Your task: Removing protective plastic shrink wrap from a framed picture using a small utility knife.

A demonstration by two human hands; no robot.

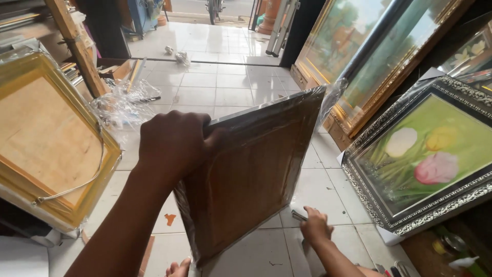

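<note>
**A:** Nearest the lens, lower centre: my left hand (174, 143) clamps the top edge of the wrapped frame (251, 174), fingers over the rim, thumb behind.

**B:** And the frame's position?

**A:** Centre of the frame, standing tilted on the tiled floor (215, 87), its brown backing board facing me under clear film — loose film flares at the upper-right corner.

**B:** The other hand?

**A:** My right hand (315, 225), lower right, is closed on a small metal tool (299, 215) at the frame's lower edge; which tool, I cannot tell.

**B:** Step in hand?

**A:** I judge it work on the wrapping along that edge. The next move calls for a steady left hold — the film looks slippery.
</note>
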